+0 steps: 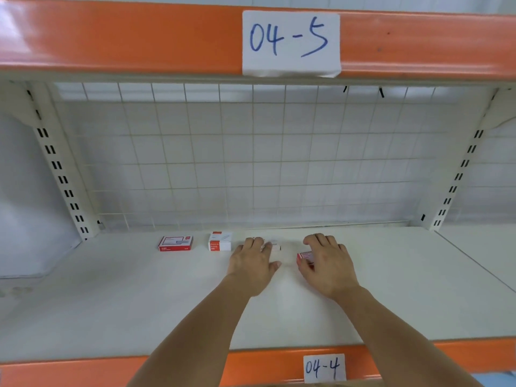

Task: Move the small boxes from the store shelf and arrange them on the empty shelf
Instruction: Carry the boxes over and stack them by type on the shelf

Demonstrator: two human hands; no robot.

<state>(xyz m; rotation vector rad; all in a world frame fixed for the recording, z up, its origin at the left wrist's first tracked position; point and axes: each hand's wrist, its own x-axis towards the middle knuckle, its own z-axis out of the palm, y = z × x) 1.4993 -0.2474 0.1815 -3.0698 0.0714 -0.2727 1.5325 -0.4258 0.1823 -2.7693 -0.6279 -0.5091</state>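
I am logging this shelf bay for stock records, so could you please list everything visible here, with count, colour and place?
Flat box: 1, red and white, far left of the row on the shelf.
Upright box: 1, white with red, right of the flat box.
Pale box: 1, whitish, mostly hidden under the left hand.
Red box: 1, red, partly under the right hand.
Shelf: 1, white.
Beams: 2, orange, above and along the front edge.
Labels: 2, white, "04-5" above, "04-4" below.
Wire grid: 1, white, at the back.
Hands: left hand on the pale box; right hand on the red box.
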